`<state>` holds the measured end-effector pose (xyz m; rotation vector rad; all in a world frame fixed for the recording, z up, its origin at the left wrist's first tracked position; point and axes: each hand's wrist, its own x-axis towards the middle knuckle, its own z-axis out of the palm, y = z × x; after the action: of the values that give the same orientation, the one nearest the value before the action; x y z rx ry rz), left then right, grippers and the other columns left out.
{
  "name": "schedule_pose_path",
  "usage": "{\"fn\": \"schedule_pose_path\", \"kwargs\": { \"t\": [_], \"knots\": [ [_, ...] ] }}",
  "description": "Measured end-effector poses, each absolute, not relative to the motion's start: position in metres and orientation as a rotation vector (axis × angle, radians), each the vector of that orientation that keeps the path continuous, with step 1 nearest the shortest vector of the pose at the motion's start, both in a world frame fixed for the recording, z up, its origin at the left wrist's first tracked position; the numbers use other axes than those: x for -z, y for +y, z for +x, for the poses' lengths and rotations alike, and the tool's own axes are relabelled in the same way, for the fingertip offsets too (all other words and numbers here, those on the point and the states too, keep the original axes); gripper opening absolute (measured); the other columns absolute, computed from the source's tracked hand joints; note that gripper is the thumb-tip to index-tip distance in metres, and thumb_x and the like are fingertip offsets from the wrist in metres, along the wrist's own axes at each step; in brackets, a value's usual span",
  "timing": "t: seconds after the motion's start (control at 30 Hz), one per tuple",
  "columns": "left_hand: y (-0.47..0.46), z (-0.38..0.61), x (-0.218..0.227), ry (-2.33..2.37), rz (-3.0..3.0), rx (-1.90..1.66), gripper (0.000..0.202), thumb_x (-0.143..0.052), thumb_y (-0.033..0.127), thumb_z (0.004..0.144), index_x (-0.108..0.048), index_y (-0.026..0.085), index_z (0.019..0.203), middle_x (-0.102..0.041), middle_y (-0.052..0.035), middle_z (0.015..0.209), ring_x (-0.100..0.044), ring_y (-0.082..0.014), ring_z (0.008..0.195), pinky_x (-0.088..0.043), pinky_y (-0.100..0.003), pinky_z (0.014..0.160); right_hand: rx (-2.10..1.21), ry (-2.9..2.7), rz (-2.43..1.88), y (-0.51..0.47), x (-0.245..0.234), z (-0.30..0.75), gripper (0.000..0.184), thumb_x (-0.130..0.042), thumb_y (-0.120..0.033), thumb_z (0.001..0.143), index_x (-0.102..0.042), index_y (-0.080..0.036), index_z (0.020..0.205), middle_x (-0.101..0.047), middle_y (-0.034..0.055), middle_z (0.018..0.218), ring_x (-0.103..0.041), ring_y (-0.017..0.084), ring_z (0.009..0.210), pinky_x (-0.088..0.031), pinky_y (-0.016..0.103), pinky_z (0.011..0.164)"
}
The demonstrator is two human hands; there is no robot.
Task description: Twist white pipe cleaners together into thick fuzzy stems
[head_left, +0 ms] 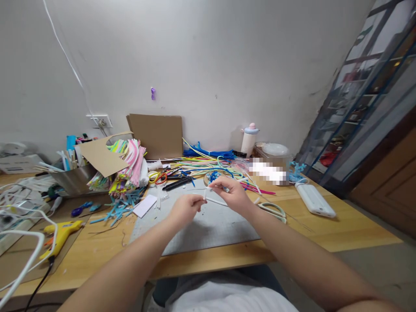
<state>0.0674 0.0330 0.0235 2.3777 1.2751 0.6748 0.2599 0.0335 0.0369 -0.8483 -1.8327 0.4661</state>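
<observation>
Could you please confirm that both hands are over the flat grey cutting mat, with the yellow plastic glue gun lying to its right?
Not quite: the head view shows the yellow plastic glue gun lying to the left of the flat grey cutting mat.

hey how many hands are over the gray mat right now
2: the left hand and the right hand, close together above the gray mat, with a thin white strip between them. No other hands are visible.

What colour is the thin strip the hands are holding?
The thin strip is white. It shows best in the head view.
</observation>
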Motion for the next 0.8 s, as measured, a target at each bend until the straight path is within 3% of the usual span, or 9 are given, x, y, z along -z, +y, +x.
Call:
{"fn": "schedule_pose_path", "kwargs": {
  "t": [0.13,0.3,0.47,0.53,0.63,0.8],
  "knots": [
    [0.011,0.086,-0.020,1.215,2.383,-0.654,0.028,-0.042,0.031,0.087,-0.067,0.020,0.080,-0.059,0.0026,0.056,-0.052,-0.0117,0.053,-0.033,-0.021,0.051,-0.367,-1.769,-0.954,0.035,-0.029,0.259,0.022,-0.049,-0.028,0.089,-0.068,-0.023,0.095,-0.063,0.0042,0.080,-0.057,0.017,0.075,-0.042,0.029,0.068],
    [-0.002,0.086,-0.051,1.185,2.487,-0.670,0.032,-0.043,0.029,0.088,-0.062,0.019,0.065,-0.059,0.0000,0.058,-0.050,-0.0128,0.056,-0.031,-0.024,0.055,0.015,-1.938,-1.129,0.034,-0.027,0.267,0.024,-0.048,-0.020,0.088,-0.070,-0.025,0.094,-0.066,0.0043,0.083,-0.055,0.019,0.082,-0.036,0.031,0.073],
    [0.016,0.063,-0.091,1.167,2.771,-0.769,0.023,-0.047,0.025,0.087,-0.069,0.021,0.081,-0.068,-0.0035,0.072,-0.057,-0.0167,0.071,-0.035,-0.028,0.071,0.174,-2.104,-1.090,0.029,-0.033,0.276,0.025,-0.047,-0.015,0.088,-0.069,-0.025,0.090,-0.066,0.0038,0.084,-0.053,0.019,0.084,-0.029,0.034,0.077],
    [0.029,0.051,-0.100,1.144,2.733,-0.783,0.021,-0.049,0.026,0.086,-0.070,0.022,0.083,-0.069,-0.0035,0.075,-0.058,-0.0181,0.076,-0.035,-0.029,0.075,0.109,-2.175,-1.001,0.026,-0.039,0.278,0.025,-0.046,-0.015,0.089,-0.069,-0.025,0.088,-0.066,0.0029,0.085,-0.053,0.018,0.084,-0.028,0.035,0.079],
    [0.046,0.039,-0.097,1.145,2.399,-0.793,0.018,-0.054,0.028,0.081,-0.070,0.021,0.076,-0.065,-0.0002,0.066,-0.055,-0.0155,0.069,-0.036,-0.026,0.069,-0.121,-2.232,-0.861,0.023,-0.048,0.278,0.024,-0.046,-0.019,0.090,-0.069,-0.024,0.086,-0.066,0.0022,0.082,-0.055,0.016,0.080,-0.031,0.034,0.080],
    [0.049,0.050,-0.051,1.186,2.118,-0.822,0.023,-0.053,0.034,0.079,-0.065,0.017,0.072,-0.058,0.0015,0.057,-0.051,-0.0124,0.056,-0.037,-0.023,0.055,-0.558,-2.044,-0.805,0.020,-0.049,0.267,0.020,-0.049,-0.026,0.089,-0.068,-0.022,0.088,-0.064,0.0023,0.078,-0.056,0.015,0.074,-0.039,0.028,0.069]
  ]
}}
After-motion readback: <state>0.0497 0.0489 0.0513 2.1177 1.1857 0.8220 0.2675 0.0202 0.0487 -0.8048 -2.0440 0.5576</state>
